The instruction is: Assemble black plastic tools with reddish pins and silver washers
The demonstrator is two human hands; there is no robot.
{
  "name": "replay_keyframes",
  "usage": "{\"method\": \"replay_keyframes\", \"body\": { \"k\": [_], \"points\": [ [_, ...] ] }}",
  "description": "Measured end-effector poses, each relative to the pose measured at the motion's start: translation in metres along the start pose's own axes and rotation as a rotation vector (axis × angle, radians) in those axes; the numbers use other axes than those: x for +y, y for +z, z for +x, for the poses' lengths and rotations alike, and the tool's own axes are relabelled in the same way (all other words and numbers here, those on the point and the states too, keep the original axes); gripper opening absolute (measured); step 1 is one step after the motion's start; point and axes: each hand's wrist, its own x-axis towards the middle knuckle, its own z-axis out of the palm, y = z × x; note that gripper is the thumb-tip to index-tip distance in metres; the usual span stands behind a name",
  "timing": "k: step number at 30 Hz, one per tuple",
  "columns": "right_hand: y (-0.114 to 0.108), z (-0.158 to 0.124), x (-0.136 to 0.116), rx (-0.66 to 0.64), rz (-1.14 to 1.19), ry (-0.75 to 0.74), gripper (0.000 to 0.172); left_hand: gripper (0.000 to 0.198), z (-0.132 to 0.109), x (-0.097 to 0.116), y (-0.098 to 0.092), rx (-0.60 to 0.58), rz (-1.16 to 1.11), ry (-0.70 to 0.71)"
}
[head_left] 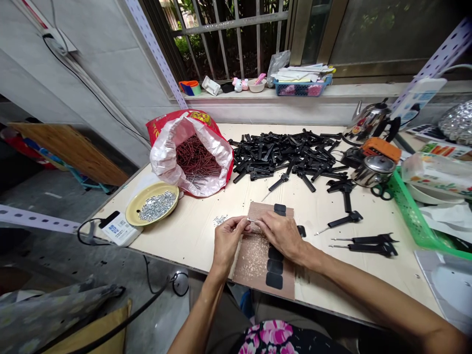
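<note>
Over a brown board (pixel 252 285), both hands meet fingertip to fingertip. My left hand (pixel 225 246) is closed in a pinch on one end of a small, thin silvery metal piece (pixel 251 221). The fingers of my right hand (pixel 283 237) close on its other end and hide much of it. Pale crumbs are scattered on the board, and black rounded pads (pixel 274 280) line its right side. Just left of the board is a small heap of silvery bits (pixel 220 221). Beyond it lies a black handle with a thin rod (pixel 277 183).
A red bag (pixel 162 160) holds many reddish-brown rods (pixel 197 160). A yellow plate (pixel 130 211) with silvery bits stands at left. Black handles (pixel 280 152) are piled behind. Several rod-fitted handles (pixel 372 248), scissors (pixel 382 191), a kettle (pixel 370 120) and a green basket (pixel 413 221) lie rightward.
</note>
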Motion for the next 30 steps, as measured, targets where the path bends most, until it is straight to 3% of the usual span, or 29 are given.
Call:
{"method": "replay_keyframes", "body": {
  "k": [4,11,14,17,20,26,30],
  "points": [
    [-0.004,-0.003,0.006,-0.022,0.194,0.049,0.02,0.027,0.0,0.001,0.001,-0.051,0.063,-0.039],
    [-0.027,-0.036,0.027,-0.031,0.15,0.08,0.017,0.032,-0.009,-0.002,0.023,-0.264,0.152,-0.067],
    [-0.035,-0.04,0.047,-0.01,0.074,0.093,0.019,0.035,-0.008,-0.004,0.029,-0.2,0.307,0.039],
    [-0.038,-0.032,0.069,0.026,-0.067,0.082,0.021,0.033,-0.007,-0.01,0.028,-0.079,0.571,0.276],
    [-0.034,-0.028,0.077,0.047,-0.151,0.057,0.025,0.036,-0.007,-0.023,0.023,-0.073,0.778,0.455],
    [-0.021,-0.052,0.049,-0.145,-0.09,-0.294,0.03,0.045,-0.005,-0.053,0.018,-0.186,0.88,0.473],
    [-0.025,-0.04,0.062,-0.025,-0.079,-0.119,0.031,0.046,-0.004,-0.055,0.018,-0.17,0.87,0.463]
  ]
}}
